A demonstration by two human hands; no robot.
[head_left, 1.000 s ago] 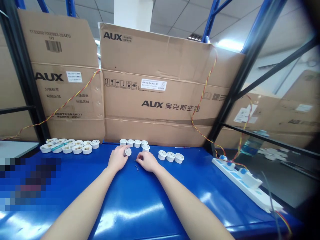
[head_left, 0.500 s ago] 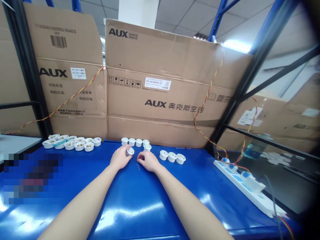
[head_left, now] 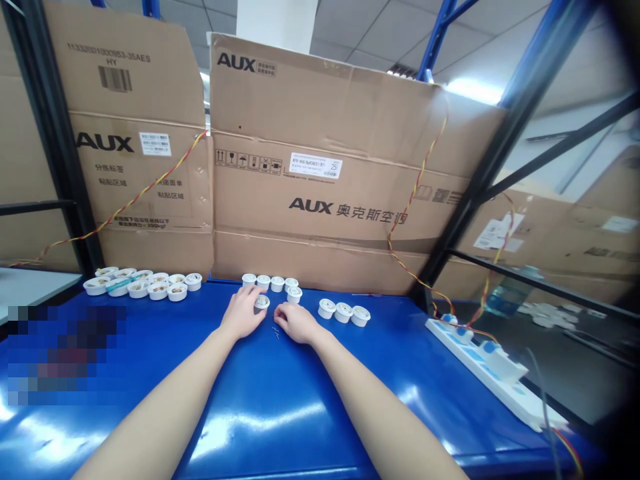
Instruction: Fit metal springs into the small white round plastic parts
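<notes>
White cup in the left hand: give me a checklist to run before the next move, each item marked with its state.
1. Left hand has its fingers around the white cup: ok.
2. Held cup's base rests on the blue table: cannot tell.
3. Small loose pieces lie near the right hand: ok.
4. Right fingertips have a piece between them: cannot tell, too small to make out.
5. Three cups on the right stand upright, apart from the right hand: ok.
6. Power strip is away from both hands: ok.
</notes>
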